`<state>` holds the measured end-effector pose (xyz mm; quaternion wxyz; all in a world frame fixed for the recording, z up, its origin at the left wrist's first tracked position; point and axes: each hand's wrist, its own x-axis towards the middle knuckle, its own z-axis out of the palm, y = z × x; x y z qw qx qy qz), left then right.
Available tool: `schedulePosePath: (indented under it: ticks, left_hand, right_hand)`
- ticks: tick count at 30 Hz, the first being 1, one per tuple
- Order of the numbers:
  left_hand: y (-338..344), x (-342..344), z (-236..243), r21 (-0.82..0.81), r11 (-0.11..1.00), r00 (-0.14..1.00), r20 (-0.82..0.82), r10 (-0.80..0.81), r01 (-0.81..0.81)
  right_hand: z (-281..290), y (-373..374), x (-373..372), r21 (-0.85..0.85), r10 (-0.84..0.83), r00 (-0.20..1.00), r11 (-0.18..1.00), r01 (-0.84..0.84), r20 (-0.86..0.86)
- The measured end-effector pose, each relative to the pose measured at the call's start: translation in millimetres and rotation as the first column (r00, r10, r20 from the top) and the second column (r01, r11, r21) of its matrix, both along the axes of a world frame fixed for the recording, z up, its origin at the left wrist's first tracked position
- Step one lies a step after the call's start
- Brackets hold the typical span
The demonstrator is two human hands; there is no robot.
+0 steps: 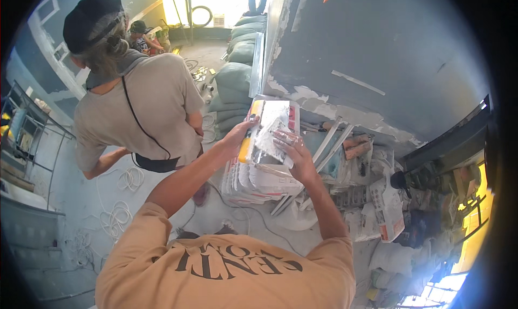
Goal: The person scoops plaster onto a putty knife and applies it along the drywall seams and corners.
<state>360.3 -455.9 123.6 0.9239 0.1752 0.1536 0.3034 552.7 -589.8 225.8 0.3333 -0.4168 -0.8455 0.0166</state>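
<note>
Viewed from above, with both forearms reaching forward from a tan shirt [226, 279]. Located at centre, over the top of a stack of white bags [245, 182]: a flat rectangular piece [277, 110], white-faced, with a yellow and dark left edge. Impossible to tell from this angle whether resting on the stack or held just above.

At the piece's left edge, the left hand [233, 141]: partly closed, with fingers and thumb bent about the dark part of the edge, apparently gripping. Over the piece's right half, the right hand [291, 147]: partly open, with fingers slightly spread and curved across the white face, coated in whitish material. Not possible to tell whether merely touching the surface or gripping something thin and white beneath the palm.

To the left, near the stack, a co-worker [143, 98] in a dark cap and greyish shirt, back turned. Beyond, along the wall [377, 45], a row of green sacks [233, 83]. To the right of the stack, pale metal strips [330, 143] and assorted bags. At lower left, loose coils of white cable [116, 217] on the floor.
</note>
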Motion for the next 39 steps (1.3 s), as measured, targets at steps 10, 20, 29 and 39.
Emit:
schedulePosePath:
  ticks: [10,20,29,39]
  left_hand:
    - [-107.1,-81.0,29.1,0.107,0.994,0.999,-0.028,0.036,-0.033]
    - [-286.1,-169.3,41.4,0.150,0.989,0.996,-0.085,0.008,0.005]
    - [-477.5,-288.5,68.7,0.095,0.988,0.977,-0.169,0.134,-0.119]
    - [-622.6,-450.0,207.3,0.158,0.667,0.561,-0.421,0.713,-0.728]
  right_hand:
    - [11.6,-108.5,-59.0,-0.005,0.065,0.961,0.998,-0.066,0.268]
    - [8.0,-283.9,-127.7,0.049,-0.149,0.957,0.989,0.141,0.250]
    - [-11.5,-445.3,-176.3,0.030,-0.216,0.952,0.976,0.215,0.216]
    - [99.1,-464.4,-356.5,-0.325,-0.342,0.030,0.855,-0.405,-0.939]
